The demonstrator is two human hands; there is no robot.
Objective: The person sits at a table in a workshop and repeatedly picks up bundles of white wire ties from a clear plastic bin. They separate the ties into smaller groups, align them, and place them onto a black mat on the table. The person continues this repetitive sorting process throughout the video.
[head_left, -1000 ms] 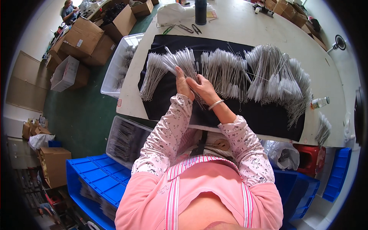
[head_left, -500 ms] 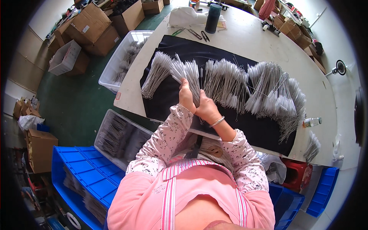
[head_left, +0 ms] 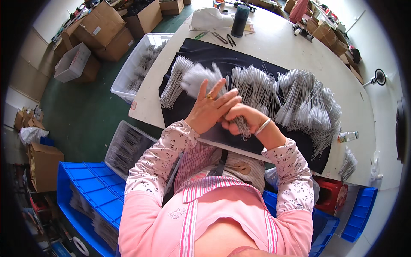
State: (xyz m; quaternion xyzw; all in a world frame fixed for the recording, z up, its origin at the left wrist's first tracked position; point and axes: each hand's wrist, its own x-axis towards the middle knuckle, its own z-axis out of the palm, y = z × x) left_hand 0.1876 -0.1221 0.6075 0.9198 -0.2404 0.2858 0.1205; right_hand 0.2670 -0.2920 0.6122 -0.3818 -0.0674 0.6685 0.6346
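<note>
My right hand (head_left: 248, 118) is wrapped round the wire ends of a bundle of straw brushes (head_left: 198, 78), thin wire stems with white bristles and small end loops. The bundle tilts to the upper left, its bristle ends blurred by motion. Across its middle lies my left hand (head_left: 212, 107), fingers stretched and spread, touching or just above the stems; I cannot tell which. Beneath is a black cloth (head_left: 192, 49) on the white table (head_left: 295, 49). More brushes lie on it: a left bundle (head_left: 176, 83), a middle row (head_left: 252, 88) and a right heap (head_left: 306, 98).
A small bottle (head_left: 347, 136) and a loose brush bundle (head_left: 348, 165) lie at the table's right. Snips (head_left: 231, 40) and a dark cylinder (head_left: 240, 21) are at the back. Brush-filled tubs (head_left: 124, 90) and blue crates (head_left: 96, 184) stand left; a red stool (head_left: 332, 192) is right.
My right hand has moved right and nearer me, with the bundle tilting further left. My left hand has loosened from its grip and spread its fingers over the stems.
</note>
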